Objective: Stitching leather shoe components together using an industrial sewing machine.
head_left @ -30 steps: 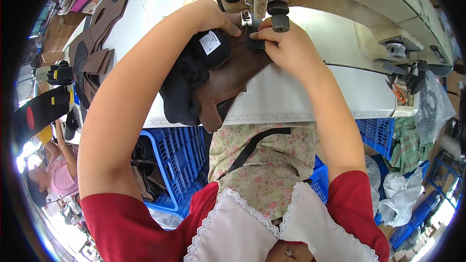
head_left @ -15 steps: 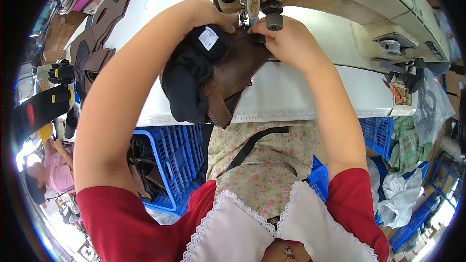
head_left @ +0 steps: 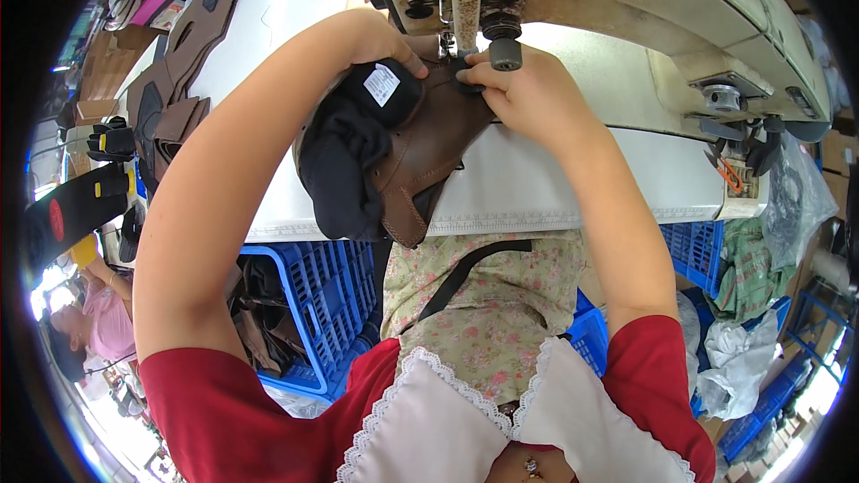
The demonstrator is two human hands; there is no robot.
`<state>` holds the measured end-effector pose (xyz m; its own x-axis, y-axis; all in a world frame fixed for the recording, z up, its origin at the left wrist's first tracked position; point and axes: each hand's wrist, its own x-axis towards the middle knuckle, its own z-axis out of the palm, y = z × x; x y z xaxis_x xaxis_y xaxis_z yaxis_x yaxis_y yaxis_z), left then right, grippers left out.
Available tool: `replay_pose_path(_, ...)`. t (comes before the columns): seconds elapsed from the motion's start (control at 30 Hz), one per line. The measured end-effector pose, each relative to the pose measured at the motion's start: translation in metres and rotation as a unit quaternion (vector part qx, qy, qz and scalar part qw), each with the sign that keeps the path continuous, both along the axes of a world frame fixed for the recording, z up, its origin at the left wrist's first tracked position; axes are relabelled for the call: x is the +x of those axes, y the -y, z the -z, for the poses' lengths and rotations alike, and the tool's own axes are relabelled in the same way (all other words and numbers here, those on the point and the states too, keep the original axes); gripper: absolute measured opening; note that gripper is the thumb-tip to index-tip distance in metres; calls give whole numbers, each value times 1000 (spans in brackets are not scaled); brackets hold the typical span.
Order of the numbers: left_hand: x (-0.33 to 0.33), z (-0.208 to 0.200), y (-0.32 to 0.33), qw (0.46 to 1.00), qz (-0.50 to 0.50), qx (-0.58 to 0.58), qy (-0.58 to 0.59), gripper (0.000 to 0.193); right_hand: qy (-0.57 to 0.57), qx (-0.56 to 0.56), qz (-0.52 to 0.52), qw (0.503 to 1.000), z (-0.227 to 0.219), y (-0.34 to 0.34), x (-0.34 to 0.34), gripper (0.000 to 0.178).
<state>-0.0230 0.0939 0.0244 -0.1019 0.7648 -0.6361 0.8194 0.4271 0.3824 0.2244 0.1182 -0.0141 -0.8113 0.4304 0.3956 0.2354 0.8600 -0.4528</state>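
A brown leather shoe upper with a bunched black fabric lining lies on the white table under the sewing machine's presser foot. A white label shows on a padded black part. My left hand curves around the far left side, its fingertips gripping the upper close to the foot; some of its fingers are hidden. My right hand is closed in a pinch on the upper's black edge, just right of the foot. The upper's near end hangs over the table's front edge.
The machine arm spans the far side, over my right hand. Several brown leather pieces lie at the left. A blue crate with dark pieces stands below the table. Orange-handled snips are at the right. A person sits far left.
My left hand has shifted its fingers on the upper, with a finger now beside the label. The upper sits slightly lower in view. My right hand keeps its pinch.
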Motion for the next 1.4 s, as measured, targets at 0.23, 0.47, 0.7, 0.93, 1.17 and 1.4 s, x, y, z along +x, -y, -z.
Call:
replay_pose_path(0.23,10,-12,8,997,-19,32,-74,72,-4,-10,8,1000,0,2,-4,23)
replay_pose_path(0.47,8,-1,1,994,-29,71,-82,55,20,-20,23,999,1,-5,-6,26)
replay_pose_path(0.7,-21,21,-22,976,164,108,-99,64,44,-56,41,997,2,-6,-8,32)
replay_pose_path(0.93,-19,20,-8,966,121,178,-145,50,57,-54,61,995,6,-5,-13,30)
replay_pose_path(1.17,-12,1,4,941,87,258,-202,41,34,-44,60,997,10,-8,-12,29)
replay_pose_path(1.4,-10,-55,65,874,75,434,-204,30,6,-56,28,998,5,-7,-11,29)
